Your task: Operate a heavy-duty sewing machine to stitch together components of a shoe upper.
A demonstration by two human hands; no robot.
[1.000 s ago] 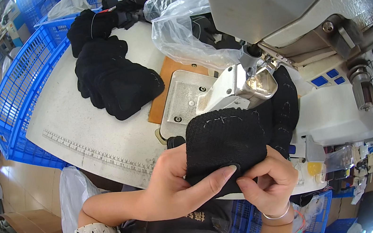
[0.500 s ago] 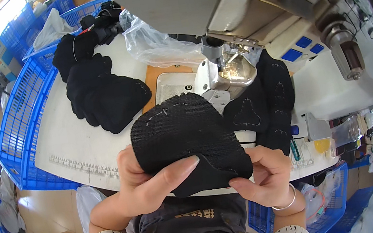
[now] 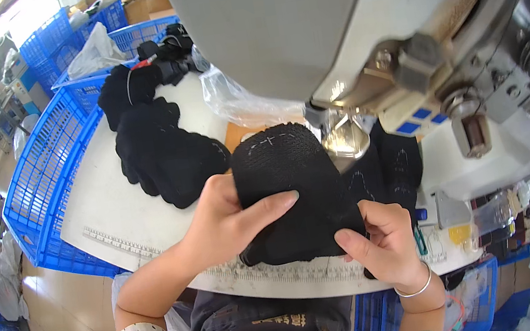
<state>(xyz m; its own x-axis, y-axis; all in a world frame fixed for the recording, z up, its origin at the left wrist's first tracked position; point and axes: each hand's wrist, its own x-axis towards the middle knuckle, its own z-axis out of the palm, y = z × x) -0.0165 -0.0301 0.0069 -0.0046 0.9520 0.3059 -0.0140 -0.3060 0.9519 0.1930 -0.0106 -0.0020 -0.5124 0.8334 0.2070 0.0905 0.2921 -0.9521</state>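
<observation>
Both hands hold up one black knitted fabric piece [image 3: 291, 182], a rounded panel with a small white stitched mark near its far edge. My left hand [image 3: 235, 217] grips its left side, thumb lying across the front and fingers behind. The lower right corner is pinched between thumb and fingers of my right hand [image 3: 380, 237], which has a bracelet at the wrist. Just beyond the fabric is the sewing machine [image 3: 342, 137], its needle area partly hidden. More black knitted pieces with white stitched outlines [image 3: 393, 164] lie right of it.
A pile of black knitted pieces [image 3: 165, 152] lies on the white table [image 3: 96, 196], left of the machine. Blue plastic crates [image 3: 52, 168] stand along the left edge. Clear plastic film [image 3: 239, 101] sits behind. Green snips [image 3: 420, 240] lie at the right, near a printed ruler strip.
The fabric piece has risen slightly to the right and lies flatter, its lower fold opened out. My left hand has shifted right and up with it. The whole view has also shifted.
</observation>
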